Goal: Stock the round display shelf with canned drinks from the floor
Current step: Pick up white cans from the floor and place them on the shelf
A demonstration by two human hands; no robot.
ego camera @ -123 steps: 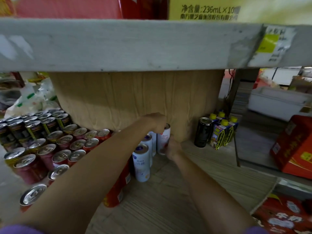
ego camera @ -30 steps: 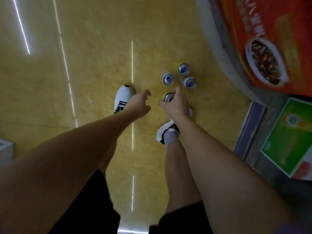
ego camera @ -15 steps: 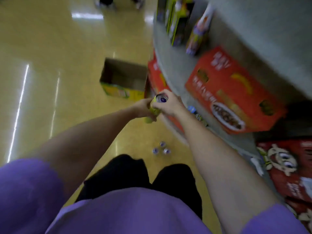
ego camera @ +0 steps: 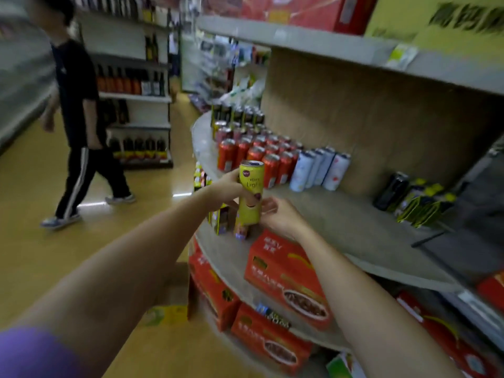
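Can orientation: the tall slim yellow drink can stands upright, long axis vertical, silver lid up, printed label facing the camera.
Can location: in the air just in front of the curved edge of the round grey display shelf, not resting on it.
Left hand: wraps the can's upper half from the left, fingers curled round the body, one dark-painted fingertip showing on the right side.
Right hand: touches the can's lower right side with loosely bent fingers; a full grasp cannot be confirmed.
Shelf contents: a block of red cans stands at the back left, a short row of white slim cans beside it, a black can well to the right.
Lower tier: red printed cardboard cartons.
Background: a person in black clothes on the yellow floor.
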